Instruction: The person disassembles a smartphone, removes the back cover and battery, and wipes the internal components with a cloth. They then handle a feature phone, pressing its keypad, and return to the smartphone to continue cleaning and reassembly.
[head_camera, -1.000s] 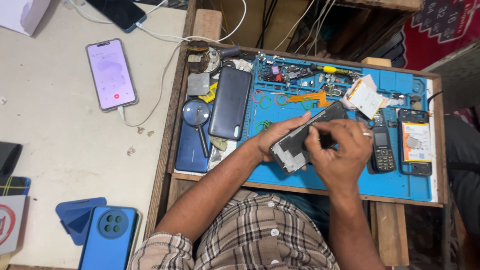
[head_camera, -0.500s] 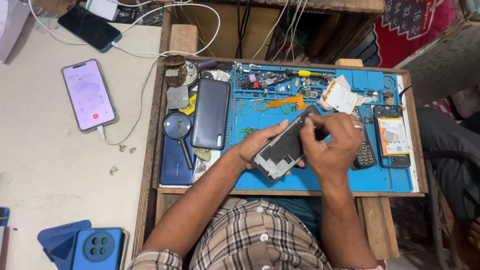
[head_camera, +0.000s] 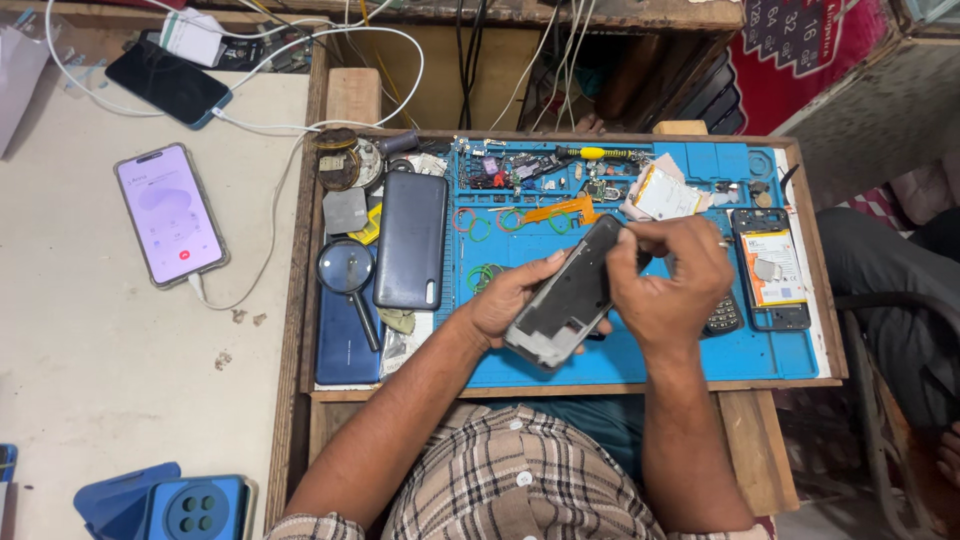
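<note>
Here, in the head view, the left hand (head_camera: 512, 300) grips an opened phone frame (head_camera: 570, 295) from below, tilted above the front middle of the blue work mat (head_camera: 700, 360), while the right hand (head_camera: 668, 275) pinches the frame's upper end with its fingertips. Near the mat's left edge lie a dark phone back (head_camera: 410, 240) and a magnifying glass (head_camera: 348, 272); a phone with an exposed battery (head_camera: 770, 268) lies by its right edge, and a lit phone (head_camera: 170, 213) rests on the counter (head_camera: 100, 370) well apart.
</note>
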